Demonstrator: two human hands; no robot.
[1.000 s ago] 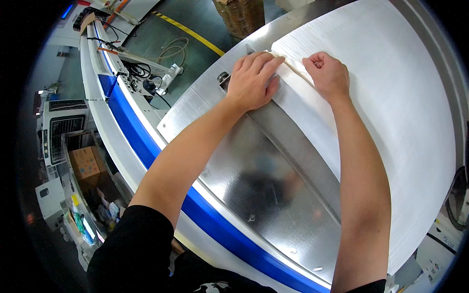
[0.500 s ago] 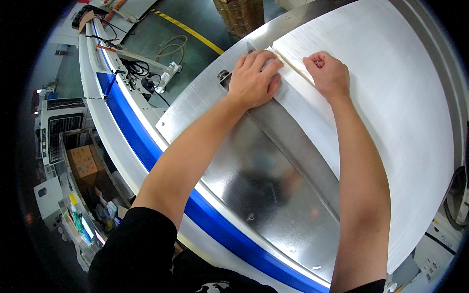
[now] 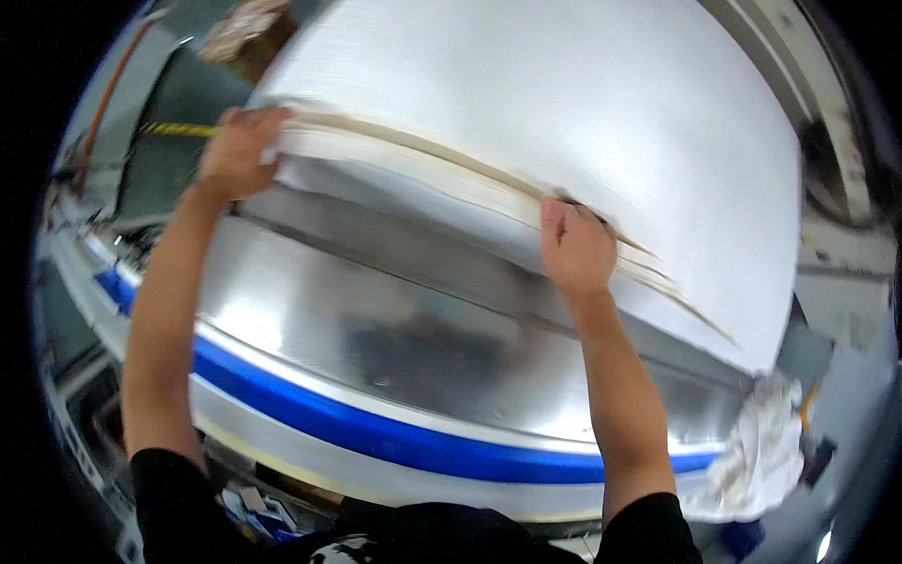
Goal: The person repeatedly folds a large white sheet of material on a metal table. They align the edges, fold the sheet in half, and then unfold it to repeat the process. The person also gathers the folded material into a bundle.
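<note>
A broad white sheet (image 3: pixel 526 75), paper or cloth, covers the far part of a shiny metal table (image 3: pixel 376 320). Along its near side runs a raised, cream-coloured folded strip (image 3: pixel 423 164) with several layered edges. My left hand (image 3: pixel 240 155) is at the strip's left end, its fingers curled over the corner and smeared by motion. Farther right along the same strip, my right hand (image 3: pixel 578 249) is closed with its fingers over the edge. Both arms reach out across the bare metal, well apart.
A blue band (image 3: pixel 395 432) and a white rail run along the table's near edge. A crumpled white cloth (image 3: pixel 756 451) hangs at the right end. Beyond the far left stands a brown wrapped object (image 3: pixel 246 38). A yellow-black floor line (image 3: pixel 174 130) lies left.
The view has turned rightward. My hands have spread apart: the left has gone to the strip's left end, the right farther right along it. More layered edges now show.
</note>
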